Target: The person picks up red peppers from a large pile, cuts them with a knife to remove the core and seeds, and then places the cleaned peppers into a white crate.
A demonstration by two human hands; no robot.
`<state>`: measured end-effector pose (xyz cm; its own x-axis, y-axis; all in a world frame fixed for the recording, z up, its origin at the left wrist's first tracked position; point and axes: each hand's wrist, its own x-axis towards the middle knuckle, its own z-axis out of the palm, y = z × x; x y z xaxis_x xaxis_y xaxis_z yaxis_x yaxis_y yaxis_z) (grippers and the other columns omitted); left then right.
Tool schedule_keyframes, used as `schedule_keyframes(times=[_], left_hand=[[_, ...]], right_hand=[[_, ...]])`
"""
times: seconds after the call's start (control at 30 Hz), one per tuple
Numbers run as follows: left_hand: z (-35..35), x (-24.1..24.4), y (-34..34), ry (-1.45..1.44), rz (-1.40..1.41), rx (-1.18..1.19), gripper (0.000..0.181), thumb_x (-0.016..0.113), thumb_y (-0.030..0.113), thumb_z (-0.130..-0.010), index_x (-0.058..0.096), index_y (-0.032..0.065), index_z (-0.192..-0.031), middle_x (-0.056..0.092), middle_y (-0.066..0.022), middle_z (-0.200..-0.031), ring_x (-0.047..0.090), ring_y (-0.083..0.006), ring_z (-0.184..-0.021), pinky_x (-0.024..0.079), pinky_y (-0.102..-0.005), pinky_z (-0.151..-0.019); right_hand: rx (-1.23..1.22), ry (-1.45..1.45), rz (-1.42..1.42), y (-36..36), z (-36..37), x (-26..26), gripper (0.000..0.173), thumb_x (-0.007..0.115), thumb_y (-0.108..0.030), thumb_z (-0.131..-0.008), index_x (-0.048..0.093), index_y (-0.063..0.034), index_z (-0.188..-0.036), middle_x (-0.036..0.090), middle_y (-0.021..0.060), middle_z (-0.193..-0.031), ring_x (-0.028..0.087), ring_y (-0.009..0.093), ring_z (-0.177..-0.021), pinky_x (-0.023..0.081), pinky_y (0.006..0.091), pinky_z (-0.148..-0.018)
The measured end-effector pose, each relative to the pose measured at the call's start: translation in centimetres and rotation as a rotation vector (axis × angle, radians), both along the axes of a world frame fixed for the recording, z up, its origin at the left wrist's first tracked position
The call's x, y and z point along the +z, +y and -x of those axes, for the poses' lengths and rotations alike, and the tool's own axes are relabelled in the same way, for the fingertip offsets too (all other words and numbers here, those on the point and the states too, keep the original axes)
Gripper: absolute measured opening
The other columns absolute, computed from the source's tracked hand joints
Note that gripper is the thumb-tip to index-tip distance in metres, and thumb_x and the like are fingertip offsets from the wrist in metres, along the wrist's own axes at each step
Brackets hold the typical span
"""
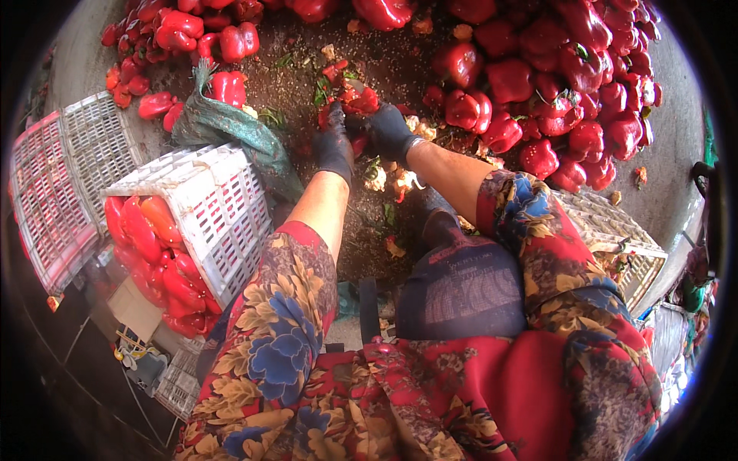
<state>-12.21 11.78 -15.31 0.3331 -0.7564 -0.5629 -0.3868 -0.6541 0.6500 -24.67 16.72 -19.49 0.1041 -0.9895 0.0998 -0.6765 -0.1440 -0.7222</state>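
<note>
Both my hands wear dark, soiled gloves and meet over the littered ground at the upper middle. My left hand (pixel 333 144) is curled against red bell pepper flesh, its thumb side upward. Close beside it, my right hand (pixel 391 133) is bent inward, and its fingertips are mostly hidden. A torn red bell pepper piece (pixel 364 102) lies between the two hands, touching or almost touching both. A small greyish flat thing shows just above it, too unclear to name. Pale pepper cores (pixel 376 177) with seeds lie below the hands.
Whole red peppers are heaped at right (pixel 553 86) and upper left (pixel 179 30). A tilted white plastic crate (pixel 222 201) holds red pepper pieces at left, beside a green woven sack (pixel 230 124). Another slatted crate (pixel 611 225) stands at right. My knee (pixel 461 288) is below my right forearm.
</note>
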Motion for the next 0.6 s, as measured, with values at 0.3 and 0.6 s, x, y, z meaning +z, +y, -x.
schedule_keyframes(times=[0.3, 0.6], left_hand=[[-1.9, -5.1, 2.0, 0.226, 0.272, 0.105, 0.069, 0.068, 0.049, -0.096, 0.057, -0.0015, -0.143, 0.063, -0.0099, -0.137, 0.063, -0.021, -0.115, 0.052, -0.0355, -0.097], [-3.8, -3.6, 0.3, 0.289, -0.122, 0.022, 0.06, 0.068, 0.055, -0.095, 0.067, 0.0081, -0.133, 0.069, -0.0029, -0.121, 0.062, -0.0133, -0.105, 0.049, -0.0333, -0.092]], right_hand=[[0.115, 0.004, -0.64, -0.9, 1.3, 5.1, 0.067, 0.08, -0.002, -0.07, 0.069, -0.0252, -0.132, 0.075, 0.0162, -0.103, 0.074, 0.034, -0.092, 0.059, 0.0366, -0.081], [0.173, 0.053, 0.204, -0.1, 2.9, -3.1, 0.068, 0.075, -0.002, -0.075, 0.064, -0.025, -0.139, 0.074, 0.0073, -0.081, 0.072, 0.024, -0.068, 0.058, 0.0368, -0.066]])
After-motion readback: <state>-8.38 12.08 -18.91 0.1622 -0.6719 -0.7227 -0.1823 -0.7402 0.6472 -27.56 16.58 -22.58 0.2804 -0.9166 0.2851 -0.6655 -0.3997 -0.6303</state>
